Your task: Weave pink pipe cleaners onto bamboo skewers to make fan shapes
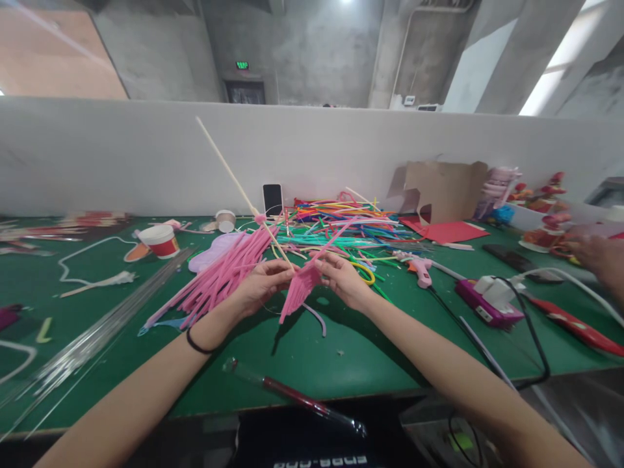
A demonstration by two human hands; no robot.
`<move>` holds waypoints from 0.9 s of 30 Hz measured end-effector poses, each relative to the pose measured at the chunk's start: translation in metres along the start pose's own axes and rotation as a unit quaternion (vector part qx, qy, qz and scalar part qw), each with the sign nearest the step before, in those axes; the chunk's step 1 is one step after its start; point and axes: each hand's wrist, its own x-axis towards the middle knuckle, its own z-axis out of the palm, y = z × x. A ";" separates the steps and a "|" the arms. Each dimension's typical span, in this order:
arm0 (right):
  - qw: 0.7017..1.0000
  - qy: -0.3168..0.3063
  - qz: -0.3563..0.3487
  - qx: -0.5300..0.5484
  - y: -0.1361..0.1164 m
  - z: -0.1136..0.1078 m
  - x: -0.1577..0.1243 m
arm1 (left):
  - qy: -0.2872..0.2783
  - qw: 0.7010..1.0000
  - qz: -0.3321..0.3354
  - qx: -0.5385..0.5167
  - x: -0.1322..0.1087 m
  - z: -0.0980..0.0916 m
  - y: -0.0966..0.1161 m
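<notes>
Above the middle of the green table, my left hand [266, 283] pinches the left edge of a flat, fan-like piece made of pink pipe cleaners [299, 289]. A long pale stick [227, 166] with a pink wrapped knot slants up and left from those fingers. Closed on the piece's upper right side is my right hand [341, 276], and a loose pink pipe cleaner [336, 237] rises from beside its fingertips. A thick bundle of pink pipe cleaners [219, 273] lies just behind and left of my left hand. My fingers partly hide the piece.
Mixed coloured pipe cleaners [336, 214] heap at the back. To the right are a pink glue gun [422, 270], a purple power strip [487, 305] and another person's hand [599, 260]. Leftward lie thin wires [107, 325] and a paper cup [160, 240]. A wrapped red rod [297, 396] crosses the front.
</notes>
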 end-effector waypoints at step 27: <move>0.998 -0.049 0.016 -0.035 0.008 0.007 -0.006 | 0.011 1.000 0.013 -0.008 0.002 -0.001 0.000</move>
